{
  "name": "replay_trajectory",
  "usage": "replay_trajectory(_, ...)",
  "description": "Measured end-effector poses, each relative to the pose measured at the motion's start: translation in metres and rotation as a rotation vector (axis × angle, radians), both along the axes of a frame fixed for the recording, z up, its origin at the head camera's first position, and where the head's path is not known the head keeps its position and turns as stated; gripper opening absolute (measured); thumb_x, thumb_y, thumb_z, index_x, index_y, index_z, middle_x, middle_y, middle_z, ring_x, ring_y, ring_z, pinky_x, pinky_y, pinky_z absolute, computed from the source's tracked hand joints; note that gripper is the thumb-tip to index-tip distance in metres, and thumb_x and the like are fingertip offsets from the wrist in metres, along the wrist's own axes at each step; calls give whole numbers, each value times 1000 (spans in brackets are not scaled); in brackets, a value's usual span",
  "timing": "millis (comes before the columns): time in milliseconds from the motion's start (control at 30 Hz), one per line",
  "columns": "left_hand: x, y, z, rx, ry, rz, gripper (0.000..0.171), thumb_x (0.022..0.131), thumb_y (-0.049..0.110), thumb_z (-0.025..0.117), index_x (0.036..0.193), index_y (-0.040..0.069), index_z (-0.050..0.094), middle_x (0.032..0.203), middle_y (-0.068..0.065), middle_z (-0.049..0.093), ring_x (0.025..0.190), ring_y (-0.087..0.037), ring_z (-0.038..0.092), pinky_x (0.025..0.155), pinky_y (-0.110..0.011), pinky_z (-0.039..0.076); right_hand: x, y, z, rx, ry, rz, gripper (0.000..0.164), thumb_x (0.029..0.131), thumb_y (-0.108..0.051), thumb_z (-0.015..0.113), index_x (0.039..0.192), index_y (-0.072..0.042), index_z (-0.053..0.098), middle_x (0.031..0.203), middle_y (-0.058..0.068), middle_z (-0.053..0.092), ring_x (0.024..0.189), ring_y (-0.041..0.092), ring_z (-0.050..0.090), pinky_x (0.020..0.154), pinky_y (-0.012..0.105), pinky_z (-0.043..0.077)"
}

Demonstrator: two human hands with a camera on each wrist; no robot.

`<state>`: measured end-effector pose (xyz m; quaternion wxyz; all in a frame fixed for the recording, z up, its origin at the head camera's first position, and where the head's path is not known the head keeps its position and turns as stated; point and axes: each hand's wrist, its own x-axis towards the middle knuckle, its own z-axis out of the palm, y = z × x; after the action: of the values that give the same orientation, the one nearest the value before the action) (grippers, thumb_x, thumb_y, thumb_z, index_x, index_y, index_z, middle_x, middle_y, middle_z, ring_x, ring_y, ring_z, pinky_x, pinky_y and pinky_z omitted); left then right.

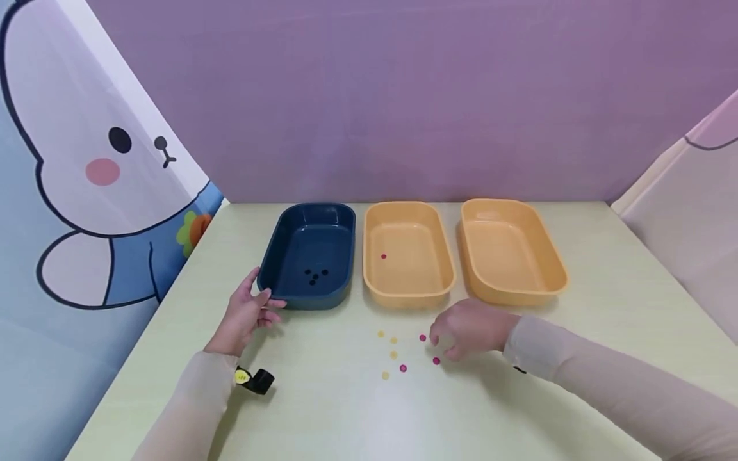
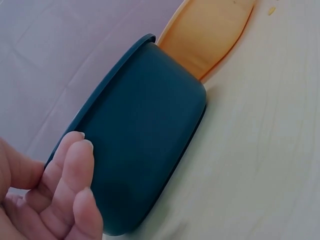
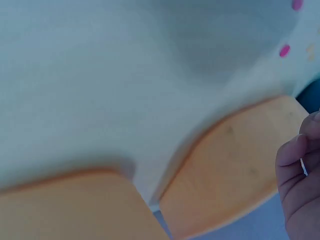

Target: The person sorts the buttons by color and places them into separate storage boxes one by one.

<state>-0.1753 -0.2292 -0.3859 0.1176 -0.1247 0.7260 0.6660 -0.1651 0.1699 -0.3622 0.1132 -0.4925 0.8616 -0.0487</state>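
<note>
The dark blue tray [image 1: 305, 246] looks like smooth moulded plastic, glossy along its inner walls and closer to matt on its outside. The yellow trays [image 1: 507, 246] also look like smooth plastic, with a soft satin sheen. The small discs [image 1: 403, 368] are too small to tell their material. The table [image 1: 323, 390] is smooth, with faint streaks and a mild gloss. The purple backdrop [image 1: 403, 96] and printed curtain [image 1: 69, 179] look like matt cloth, faintly creased. The sleeves [image 1: 623, 384] are soft-looking matt cloth.
</note>
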Motion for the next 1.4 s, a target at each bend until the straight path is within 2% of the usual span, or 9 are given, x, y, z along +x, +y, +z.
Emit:
replay_trajectory(100, 1, 0, -2, 16, 2, 3, 65, 105, 10, 34, 155, 19, -7, 73, 7, 68, 50, -9, 60, 53, -21, 47, 2, 2, -10, -11, 21, 51, 16, 77, -11, 73, 90, -19, 72, 90, -13, 68, 80, 3, 63, 72, 23, 50)
replay_trajectory(200, 2, -1, -2, 31, 16, 1, 65, 105, 10, 34, 155, 19, -7, 73, 7, 68, 49, -8, 60, 53, -21, 48, 4, 4, -17, -3, 20, 56, 15, 78, -10, 72, 88, -20, 70, 88, -16, 66, 77, 0, 60, 71, 22, 48)
replay_trajectory(500, 3, -1, -1, 38, 25, 5, 65, 105, 11, 34, 155, 19, -7, 73, 8, 68, 50, -8, 61, 55, -21, 48, 9, 2, -26, -16, -77, -42, 15, 78, -12, 70, 90, -21, 71, 85, -19, 63, 79, -2, 58, 76, 24, 48)
replay_trajectory(633, 5, -3, -2, 43, 25, 13, 65, 105, 11, 34, 155, 20, -6, 73, 8, 68, 51, -8, 61, 55, -21, 48, 9, -1, -30, -39, -86, -42, 13, 78, -11, 69, 86, -21, 69, 81, -18, 63, 75, -2, 56, 74, 24, 48)
replay_trajectory(1033, 3, -2, 0, 34, 36, 10, 64, 105, 11, 33, 155, 18, -6, 72, 8, 68, 49, -7, 59, 54, -21, 48, 6, -5, -32, -18, -37, -22, 11, 78, -13, 73, 80, -22, 67, 74, -19, 57, 67, -2, 51, 68, 21, 46)
replay_trajectory(1400, 2, 1, -2, 38, 34, 8, 64, 105, 10, 33, 155, 17, -6, 71, 8, 67, 49, -7, 59, 53, -20, 48, 10, -6, -36, -19, 15, -23, 12, 75, -15, 74, 74, -23, 65, 69, -19, 54, 62, -3, 47, 63, 20, 43)
